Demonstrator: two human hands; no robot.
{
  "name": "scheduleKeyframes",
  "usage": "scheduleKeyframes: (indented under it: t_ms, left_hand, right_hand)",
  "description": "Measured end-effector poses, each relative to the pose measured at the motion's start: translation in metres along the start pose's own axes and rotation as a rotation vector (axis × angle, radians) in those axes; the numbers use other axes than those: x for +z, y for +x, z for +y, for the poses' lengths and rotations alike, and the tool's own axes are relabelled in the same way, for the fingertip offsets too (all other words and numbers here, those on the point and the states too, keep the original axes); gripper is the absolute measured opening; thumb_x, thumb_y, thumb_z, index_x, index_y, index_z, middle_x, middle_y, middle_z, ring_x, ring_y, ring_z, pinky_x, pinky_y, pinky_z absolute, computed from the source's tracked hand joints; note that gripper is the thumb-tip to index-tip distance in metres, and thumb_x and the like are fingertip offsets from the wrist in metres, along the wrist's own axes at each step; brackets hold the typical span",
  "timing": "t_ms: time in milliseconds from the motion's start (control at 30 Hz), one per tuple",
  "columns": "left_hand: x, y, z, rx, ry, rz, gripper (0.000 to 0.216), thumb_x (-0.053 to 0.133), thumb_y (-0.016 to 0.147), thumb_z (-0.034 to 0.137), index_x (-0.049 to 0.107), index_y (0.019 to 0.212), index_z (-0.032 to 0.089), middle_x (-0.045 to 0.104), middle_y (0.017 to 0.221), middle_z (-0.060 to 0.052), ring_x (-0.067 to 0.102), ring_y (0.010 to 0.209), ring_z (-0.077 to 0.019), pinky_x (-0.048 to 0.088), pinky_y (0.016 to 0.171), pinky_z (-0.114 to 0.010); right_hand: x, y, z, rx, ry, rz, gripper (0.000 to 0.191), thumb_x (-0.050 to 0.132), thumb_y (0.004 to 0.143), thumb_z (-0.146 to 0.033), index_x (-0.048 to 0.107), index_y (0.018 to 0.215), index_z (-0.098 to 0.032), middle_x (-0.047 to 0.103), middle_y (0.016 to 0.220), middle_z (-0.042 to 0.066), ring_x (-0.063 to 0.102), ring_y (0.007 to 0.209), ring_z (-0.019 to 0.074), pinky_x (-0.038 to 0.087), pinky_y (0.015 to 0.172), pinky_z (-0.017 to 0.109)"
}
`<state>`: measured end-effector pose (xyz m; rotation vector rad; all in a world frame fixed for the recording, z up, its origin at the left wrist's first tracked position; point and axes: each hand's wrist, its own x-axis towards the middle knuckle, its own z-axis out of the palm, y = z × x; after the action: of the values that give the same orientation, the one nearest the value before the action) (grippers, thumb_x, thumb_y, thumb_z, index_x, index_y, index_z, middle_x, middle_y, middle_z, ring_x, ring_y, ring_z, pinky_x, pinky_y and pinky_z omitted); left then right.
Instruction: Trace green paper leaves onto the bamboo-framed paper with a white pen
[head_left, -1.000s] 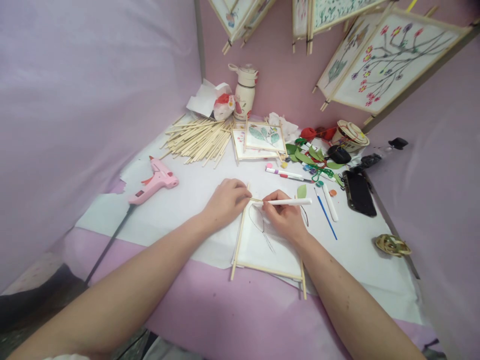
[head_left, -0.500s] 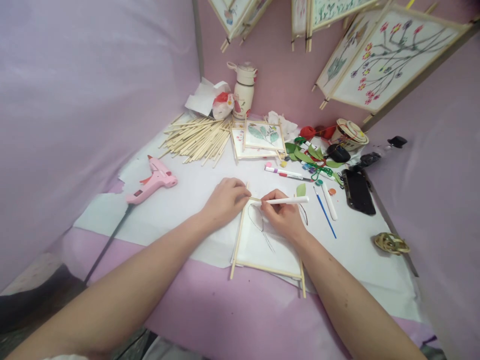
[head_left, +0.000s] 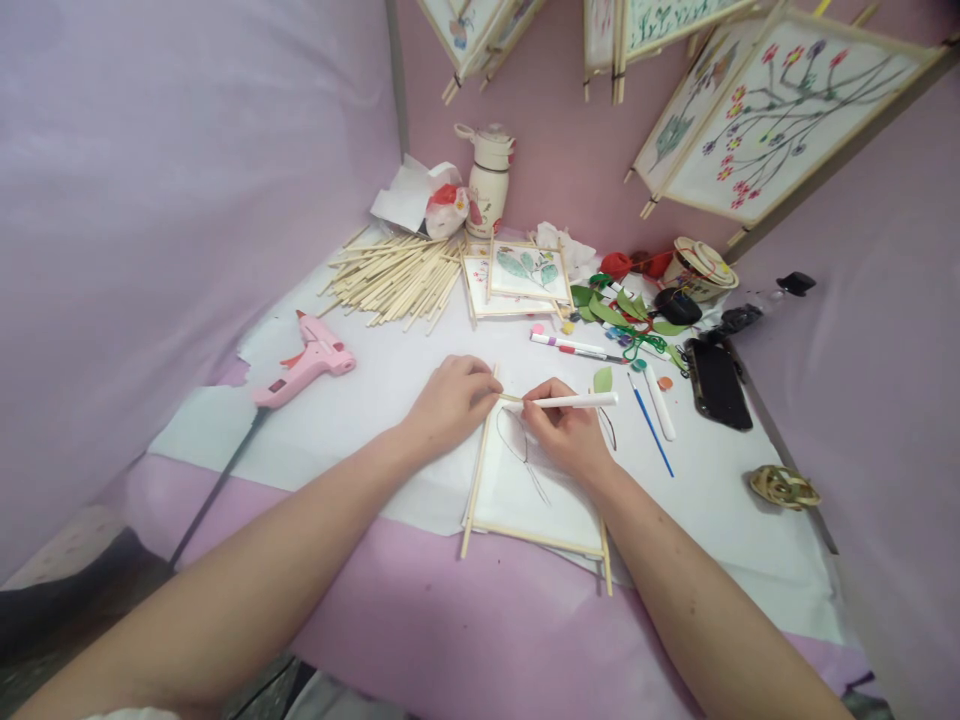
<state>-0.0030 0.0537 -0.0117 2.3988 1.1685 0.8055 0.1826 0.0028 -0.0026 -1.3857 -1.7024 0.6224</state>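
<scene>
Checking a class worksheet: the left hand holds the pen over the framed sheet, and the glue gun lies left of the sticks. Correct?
Not the left hand: the head view shows the right hand holding the pen over the sheet; the glue gun lies as stated.

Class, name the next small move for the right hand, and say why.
Perhaps extend the thin black looped outline: the right hand holds a slim white pen beside it, and the left hand touches the wood-framed white panel.

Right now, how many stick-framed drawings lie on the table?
3: the line drawing under the right hand, the green-leaf drawing farther back, and the pink-marked drawing partly beneath that. More may be hidden.
</scene>
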Motion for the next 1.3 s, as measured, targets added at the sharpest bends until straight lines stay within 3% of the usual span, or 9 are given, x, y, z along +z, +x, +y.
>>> scheduleKeyframes:
  t_ms: [567,767,1067,1300]
  left_hand:
    - [-0.0001,0.0002,0.0001,-0.004,-0.01,0.003,0.017,0.056,0.085,0.022,0.071,0.092,0.022,0.061,0.103,-0.005,0.051,0.103,-0.0224,0.044,0.092,-0.04]
    - [0.0005,-0.0002,-0.0009,-0.007,-0.008,0.002,0.017,0.056,0.085,0.022,0.071,0.092,0.023,0.061,0.104,-0.005,0.051,0.103,-0.0226,0.044,0.092,-0.041]
    - [-0.0011,0.0002,0.0015,-0.021,-0.009,-0.01,0.017,0.055,0.085,0.023,0.071,0.092,0.023,0.061,0.105,-0.005,0.051,0.104,-0.0231,0.044,0.093,-0.042]
    - [-0.0012,0.0004,0.0008,-0.017,-0.004,-0.016,0.018,0.055,0.084,0.022,0.071,0.093,0.024,0.061,0.104,-0.005,0.051,0.103,-0.0229,0.044,0.092,-0.041]
  right_hand:
    - [-0.0001,-0.0002,-0.0004,0.002,-0.008,0.006,0.007,0.055,0.08,-0.023,0.057,0.074,-0.02,0.054,0.061,-0.003,0.046,0.053,0.0103,0.034,0.05,0.024]
    - [-0.0005,-0.0014,0.0008,0.005,-0.019,0.068,0.009,0.053,0.079,-0.021,0.055,0.071,-0.02,0.053,0.061,-0.003,0.046,0.055,0.0107,0.036,0.053,0.024]
    - [0.0002,-0.0005,0.0005,-0.002,-0.001,-0.001,0.009,0.054,0.081,-0.024,0.056,0.074,-0.02,0.053,0.062,-0.003,0.045,0.053,0.0106,0.034,0.05,0.025]
    - [-0.0009,-0.0015,-0.0002,0.0,-0.03,0.061,0.01,0.052,0.08,-0.022,0.053,0.07,-0.021,0.051,0.06,-0.003,0.044,0.054,0.011,0.035,0.053,0.025]
